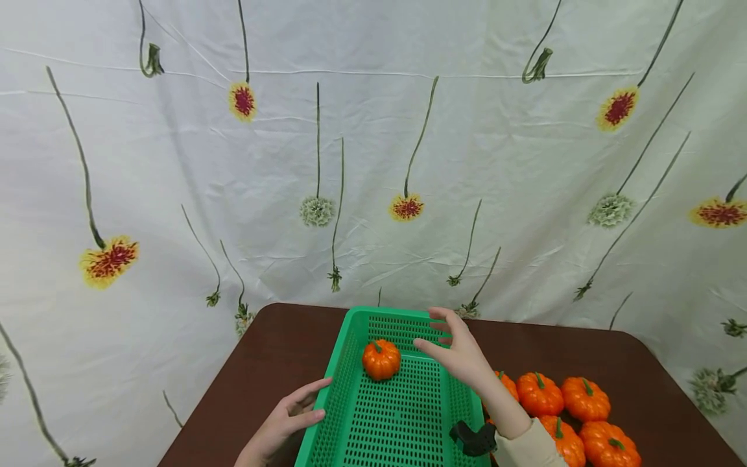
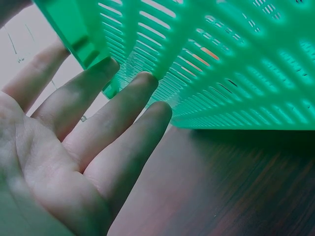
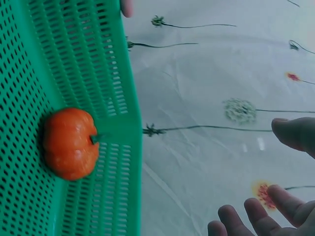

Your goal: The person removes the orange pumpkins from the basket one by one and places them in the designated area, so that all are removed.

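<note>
A green plastic basket [image 1: 397, 415] with slotted walls stands on the table, and one small orange pumpkin [image 1: 382, 360] sits in its far left corner. My left hand [image 1: 286, 421] is at the basket's left side, its fingers extended against or close to the outer wall; in the left wrist view the fingertips [image 2: 160, 110] meet the green slats. Over the basket's right side hovers my right hand [image 1: 455, 347], fingers spread and loosely bent, with nothing between them. The right wrist view shows this hand [image 3: 280, 196] apart from the pumpkin [image 3: 71, 143].
Right of the basket, several more orange pumpkins [image 1: 585, 399] lie grouped on the dark brown table [image 1: 297, 337], partly hidden by my right forearm. A black device [image 1: 473, 439] is at the right wrist. Behind the table hangs a white flower-patterned cloth [image 1: 362, 149].
</note>
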Demonstrator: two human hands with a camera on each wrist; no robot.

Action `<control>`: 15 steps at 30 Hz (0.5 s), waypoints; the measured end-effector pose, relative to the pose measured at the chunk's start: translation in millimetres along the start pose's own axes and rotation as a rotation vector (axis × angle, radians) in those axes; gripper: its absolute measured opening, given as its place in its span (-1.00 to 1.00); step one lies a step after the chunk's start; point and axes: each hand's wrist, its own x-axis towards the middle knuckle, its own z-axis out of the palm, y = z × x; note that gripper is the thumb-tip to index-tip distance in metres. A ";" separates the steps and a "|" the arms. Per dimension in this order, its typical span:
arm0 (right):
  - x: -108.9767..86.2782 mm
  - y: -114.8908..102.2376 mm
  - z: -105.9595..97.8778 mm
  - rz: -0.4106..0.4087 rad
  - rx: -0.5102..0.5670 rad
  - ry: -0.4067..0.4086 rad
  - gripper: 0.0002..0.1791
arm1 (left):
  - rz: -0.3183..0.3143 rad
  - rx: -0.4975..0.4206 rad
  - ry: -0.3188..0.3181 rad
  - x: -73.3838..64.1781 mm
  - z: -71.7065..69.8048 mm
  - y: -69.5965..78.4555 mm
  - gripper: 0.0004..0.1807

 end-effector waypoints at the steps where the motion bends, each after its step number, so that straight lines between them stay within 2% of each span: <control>1: 2.5 0.8 5.2 0.002 0.006 0.001 -0.30 | 0.001 0.000 -0.002 -0.1 -0.1 0.1 -0.47; 9: 18.7 4.9 41.3 0.032 0.049 0.001 -0.33 | 0.007 -0.006 -0.003 0.0 0.1 0.9 -0.47; 15: 27.1 9.8 60.6 0.070 0.048 0.038 -0.34 | -0.005 -0.011 -0.003 -0.5 0.6 1.4 -0.47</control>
